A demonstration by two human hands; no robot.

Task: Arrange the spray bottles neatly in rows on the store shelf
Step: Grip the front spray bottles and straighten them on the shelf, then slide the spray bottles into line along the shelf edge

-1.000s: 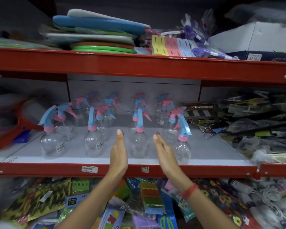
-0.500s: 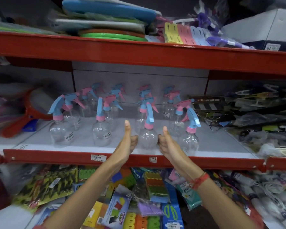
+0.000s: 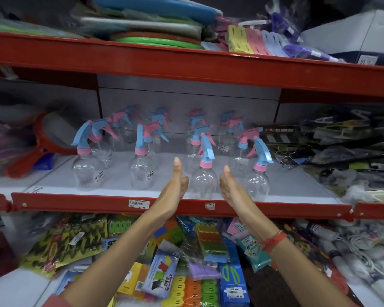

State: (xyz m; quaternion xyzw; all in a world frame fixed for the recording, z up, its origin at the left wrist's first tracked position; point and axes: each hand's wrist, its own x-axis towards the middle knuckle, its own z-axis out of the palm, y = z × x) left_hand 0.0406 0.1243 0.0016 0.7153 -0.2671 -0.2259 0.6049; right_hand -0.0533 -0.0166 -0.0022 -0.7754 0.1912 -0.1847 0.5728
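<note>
1. Fingers [image 3: 185, 181] of the left hand [image 3: 173, 191] curl loosely with the thumb raised, at the left flank of the front clear spray bottle [image 3: 204, 181]. They look to touch its wall without wrapping it, though the contact itself is hard to make out.

2. Mirroring it, the right hand [image 3: 230, 189] stands thumb-up at the bottle's right flank, its fingers partly folded, holding nothing. The two hands bracket the bottle, which I judge is a way to nudge it square into line, not lift it.

3. That bottle stands upright near the front lip of the middle shelf [image 3: 75, 201], its blue trigger head pointing up and back. Just beside it on the right stands another front bottle [image 3: 257, 183], and two more front ones stand to the left [image 3: 88, 171] and [image 3: 141, 172].

4. Behind each front bottle a file of further bottles [image 3: 230, 138] runs toward the back panel (four files, roughly), so the rows look largely formed. The bracketed bottle appears to sit a little forward of its left neighbours, which would explain the squaring gesture.

5. As containers, all the bottles are clear and look empty. Small barcode stickers show on some.

6. Only the head view is given. It also shows an upper shelf stacked with flat mats [image 3: 151, 29], a red-framed hand mirror [image 3: 42, 142] at the left of the middle shelf, and packets of pegs [image 3: 211, 242] below (none of it in the hands' way).

7. Next, in my judgement, comes a small push back from both palms.
</note>
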